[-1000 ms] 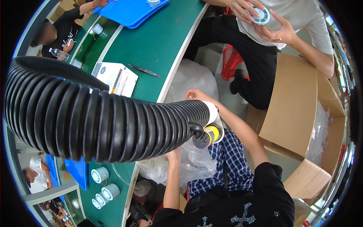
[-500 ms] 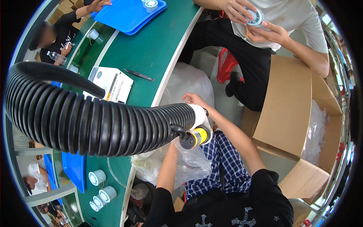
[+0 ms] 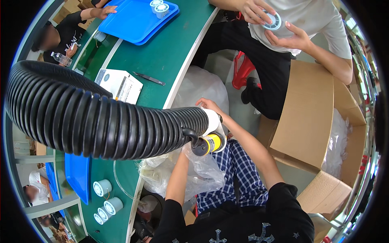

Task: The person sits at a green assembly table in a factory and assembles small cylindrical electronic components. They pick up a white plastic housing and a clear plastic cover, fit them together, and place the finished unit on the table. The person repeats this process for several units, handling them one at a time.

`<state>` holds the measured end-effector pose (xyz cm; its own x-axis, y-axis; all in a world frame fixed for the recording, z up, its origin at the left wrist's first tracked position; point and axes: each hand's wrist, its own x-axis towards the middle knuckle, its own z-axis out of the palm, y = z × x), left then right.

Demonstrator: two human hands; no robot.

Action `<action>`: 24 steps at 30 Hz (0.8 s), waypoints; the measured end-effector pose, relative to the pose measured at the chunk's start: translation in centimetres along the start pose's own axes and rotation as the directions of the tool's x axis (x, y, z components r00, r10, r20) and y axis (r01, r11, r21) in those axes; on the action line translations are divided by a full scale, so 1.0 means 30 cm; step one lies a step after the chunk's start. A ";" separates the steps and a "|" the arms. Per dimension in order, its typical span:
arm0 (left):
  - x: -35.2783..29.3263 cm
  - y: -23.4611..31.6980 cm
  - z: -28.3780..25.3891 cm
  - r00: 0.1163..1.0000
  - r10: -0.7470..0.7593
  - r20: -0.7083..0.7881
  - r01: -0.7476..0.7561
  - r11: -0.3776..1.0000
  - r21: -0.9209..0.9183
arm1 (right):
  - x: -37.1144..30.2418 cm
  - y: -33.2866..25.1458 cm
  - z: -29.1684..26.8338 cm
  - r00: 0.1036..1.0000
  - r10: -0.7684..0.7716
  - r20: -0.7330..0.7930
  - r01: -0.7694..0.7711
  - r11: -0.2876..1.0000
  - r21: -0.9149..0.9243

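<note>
1. A green-topped desk [image 3: 184, 38] with a white front edge.
2. Stacked blue trays [image 3: 129, 22] towards its upper end.
3. Dark tweezers [image 3: 149, 78], beside the front edge.
4. A white box [image 3: 131, 90], partly hidden, nearer the back edge than the tweezers.
5. Another blue tray [image 3: 77, 178] along the back edge, lower end.
6. Four white spools [image 3: 113, 205] between that tray and the front edge.
7. A clear tube [image 3: 115, 178] curving to the front edge.

Clear, thin plastic-film bag [image 3: 206, 178]: crumpled, limp, creased; draped partly over the lap [image 3: 248, 174], showing on both sides of the left forearm [image 3: 177, 178]; upper part hidden.
Large, whitish translucent plastic sack [image 3: 204, 85]: rounded, bulging; stands low alongside the edge of the green table [image 3: 156, 60], behind the right hand [image 3: 210, 106]; lower part hidden, contact with fingers unclear.
</note>
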<state>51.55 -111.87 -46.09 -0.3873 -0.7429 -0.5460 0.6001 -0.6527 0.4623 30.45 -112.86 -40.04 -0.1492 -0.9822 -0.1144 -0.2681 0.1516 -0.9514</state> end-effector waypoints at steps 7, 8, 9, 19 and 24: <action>-0.003 0.076 -0.005 0.999 0.042 0.000 -0.042 0.999 0.026 | -0.002 -0.079 0.002 0.999 -0.036 0.014 0.036 0.999 0.031; -0.004 0.083 -0.012 0.999 0.047 -0.002 -0.047 0.999 0.026 | -0.001 -0.101 0.011 0.999 -0.049 0.003 0.049 0.999 0.024; -0.004 0.088 -0.019 0.999 0.051 -0.008 -0.051 0.998 0.022 | -0.002 -0.122 0.018 0.998 -0.062 -0.008 0.062 0.998 0.016; -0.022 0.100 -0.041 0.997 0.069 -0.038 -0.068 0.997 0.019 | 0.013 -0.167 0.012 0.976 -0.161 -0.146 0.155 0.987 -0.049; -0.013 0.104 -0.047 0.997 0.061 -0.037 -0.061 0.998 0.004 | 0.017 -0.179 -0.042 0.986 -0.061 -0.156 0.058 0.998 -0.027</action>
<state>54.57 -113.40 -45.42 -0.3236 -0.7751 -0.5427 0.6198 -0.6070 0.4974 30.63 -114.05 -34.62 -0.2793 -0.9602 -0.0099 -0.3020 0.0976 -0.9483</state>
